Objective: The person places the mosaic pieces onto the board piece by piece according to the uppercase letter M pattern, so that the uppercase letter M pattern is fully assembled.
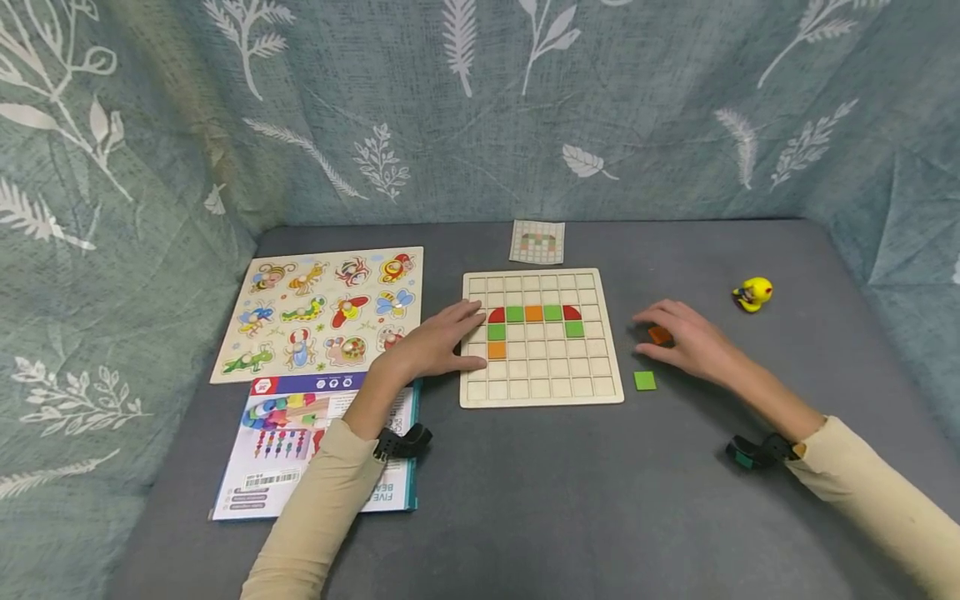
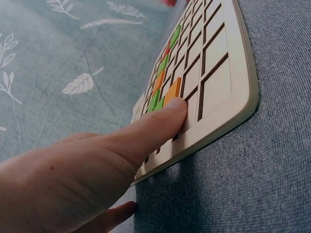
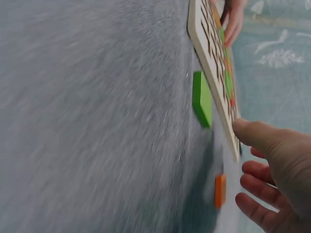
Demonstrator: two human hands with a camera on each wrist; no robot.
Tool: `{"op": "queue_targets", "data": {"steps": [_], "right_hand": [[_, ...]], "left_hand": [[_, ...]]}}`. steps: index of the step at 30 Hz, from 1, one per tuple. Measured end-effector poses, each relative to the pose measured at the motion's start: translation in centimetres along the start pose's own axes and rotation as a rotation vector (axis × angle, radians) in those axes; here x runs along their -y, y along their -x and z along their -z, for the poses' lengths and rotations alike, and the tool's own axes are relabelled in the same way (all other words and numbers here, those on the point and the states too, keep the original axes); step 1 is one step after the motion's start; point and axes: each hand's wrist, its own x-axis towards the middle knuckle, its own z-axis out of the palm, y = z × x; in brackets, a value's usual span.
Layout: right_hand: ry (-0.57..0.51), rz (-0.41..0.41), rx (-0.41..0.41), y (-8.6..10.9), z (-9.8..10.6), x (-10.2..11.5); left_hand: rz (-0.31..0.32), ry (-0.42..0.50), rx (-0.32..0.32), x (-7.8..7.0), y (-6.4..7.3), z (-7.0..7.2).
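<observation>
A wooden grid board [image 1: 540,390] lies flat, with red, green and orange tiles forming a row and short columns at both ends. My left hand [image 1: 431,346] rests at the board's left edge. In the left wrist view its thumb [image 2: 163,116] lies straight on the grid, right beside an orange tile [image 2: 172,92]. Right of the board, my right hand [image 1: 693,346] hovers with fingers spread around a loose orange tile [image 1: 659,335]. The right wrist view shows this orange tile [image 3: 220,191] on the table below the fingers. A loose green tile [image 1: 645,381] lies nearer the board.
Behind the board is a small pattern card [image 1: 537,257]. An insect puzzle board [image 1: 225,367] and a printed box [image 1: 243,467] sit at left, partly under the left arm. A yellow toy figure [image 1: 753,293] stands far right. Patterned cloth [image 1: 480,142] hangs behind the table.
</observation>
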Motion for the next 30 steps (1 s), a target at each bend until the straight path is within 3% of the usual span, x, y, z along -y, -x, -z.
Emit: {"op": "queue_targets", "data": {"steps": [5, 11, 30], "right_hand": [[0.002, -0.009, -0.023, 1.0, 0.6, -0.6], [0.013, -0.038, 0.011, 1.5, 1.0, -0.6], [0.009, -0.026, 0.044, 1.7, 0.8, -0.9]], "left_hand": [[-0.008, -0.009, -0.009, 0.0, 0.0, 0.1], [-0.01, -0.003, -0.01, 0.0, 0.0, 0.1], [-0.014, 0.002, -0.014, -0.1, 0.0, 0.1]]}}
